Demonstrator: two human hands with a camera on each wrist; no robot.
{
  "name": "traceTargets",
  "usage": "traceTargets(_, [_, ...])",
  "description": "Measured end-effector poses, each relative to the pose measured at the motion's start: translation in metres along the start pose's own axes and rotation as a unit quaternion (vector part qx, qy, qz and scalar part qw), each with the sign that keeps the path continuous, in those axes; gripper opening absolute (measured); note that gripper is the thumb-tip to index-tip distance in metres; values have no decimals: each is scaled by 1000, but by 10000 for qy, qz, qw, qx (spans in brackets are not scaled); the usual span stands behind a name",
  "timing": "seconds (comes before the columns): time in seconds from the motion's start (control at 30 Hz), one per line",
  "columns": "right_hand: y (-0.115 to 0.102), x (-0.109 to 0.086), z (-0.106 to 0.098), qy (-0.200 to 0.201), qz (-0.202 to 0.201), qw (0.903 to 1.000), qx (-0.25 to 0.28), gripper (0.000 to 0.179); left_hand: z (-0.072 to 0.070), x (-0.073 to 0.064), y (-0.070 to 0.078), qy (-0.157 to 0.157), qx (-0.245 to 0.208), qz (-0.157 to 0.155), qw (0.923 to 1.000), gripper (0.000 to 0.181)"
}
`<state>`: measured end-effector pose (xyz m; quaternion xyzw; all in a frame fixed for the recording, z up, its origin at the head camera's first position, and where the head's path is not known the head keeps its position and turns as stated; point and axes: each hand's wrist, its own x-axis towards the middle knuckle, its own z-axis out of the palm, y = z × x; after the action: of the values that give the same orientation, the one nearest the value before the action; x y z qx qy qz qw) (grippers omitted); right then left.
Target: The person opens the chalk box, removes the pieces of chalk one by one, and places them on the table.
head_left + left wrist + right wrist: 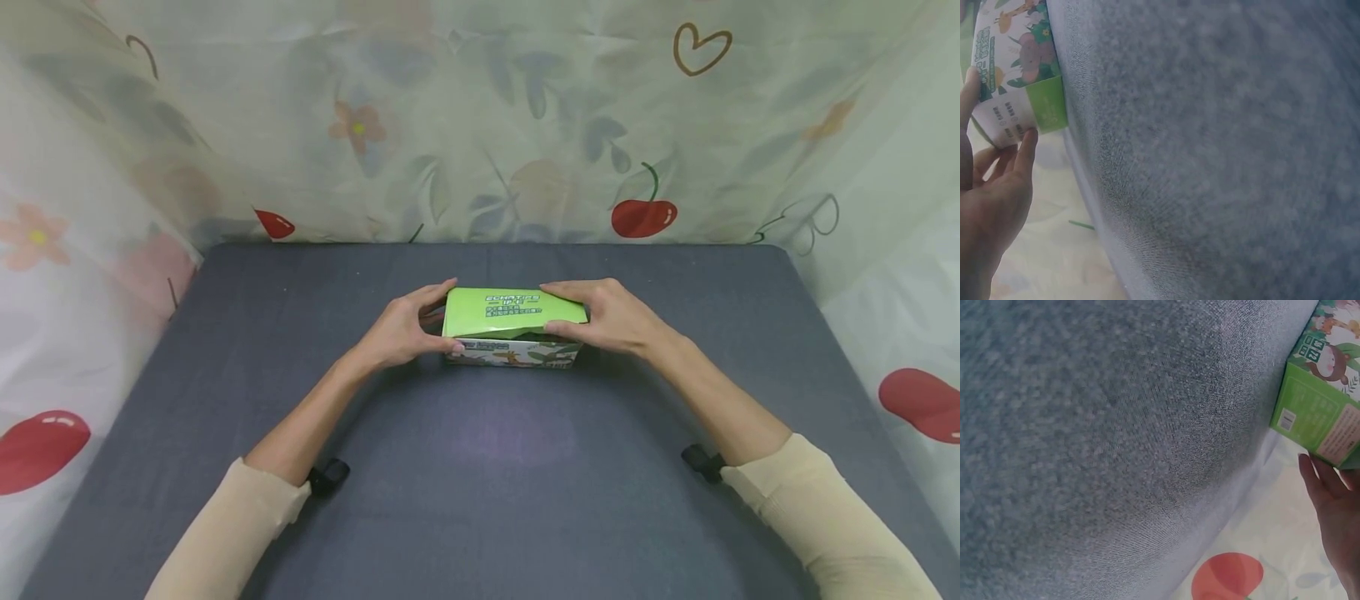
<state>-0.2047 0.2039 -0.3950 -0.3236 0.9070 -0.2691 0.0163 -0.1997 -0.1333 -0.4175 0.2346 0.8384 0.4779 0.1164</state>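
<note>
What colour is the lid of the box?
The lid is bright green with lettering on it, seen best in the head view.

The inside of the box (517, 357) is hidden by the lid (510, 308), whose smaller print is too blurred to be read, while box, left hand (405, 335) and right hand (606, 317) are cut off by the wrist views' edges.

Toward the far edge of the worktop (487, 517), covered in matt, rough-woven grey cloth (1210, 125), the box (517, 357) looks like smooth printed card, its green lid (480, 323) glossy, before a curtain (465, 125) with a plastic-like sheen.
</note>
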Motion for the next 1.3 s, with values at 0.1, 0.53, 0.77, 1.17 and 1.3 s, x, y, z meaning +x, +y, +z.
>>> traceTargets(0.1, [1, 0, -1, -50, 98, 9999, 108, 63, 0, 0, 1, -8, -34, -5, 10000, 99])
traceTargets(0.53, [1, -3, -3, -40, 361, 9983, 450, 56, 1, -3, 0, 22, 156, -97, 9998, 96])
traceTargets(0.77, [7, -20, -7, 125, 685, 9952, 693, 63, 3, -6, 2, 59, 255, -91, 9996, 87])
traceTargets(1.17, [7, -40, -11, 653, 863, 9930, 479, 54, 9, -13, 12, 448, 610, -417, 9963, 80])
traceTargets(1.3, [5, -41, -10, 946, 667, 9926, 373, 43, 11, -17, 15, 633, 827, -385, 9938, 74])
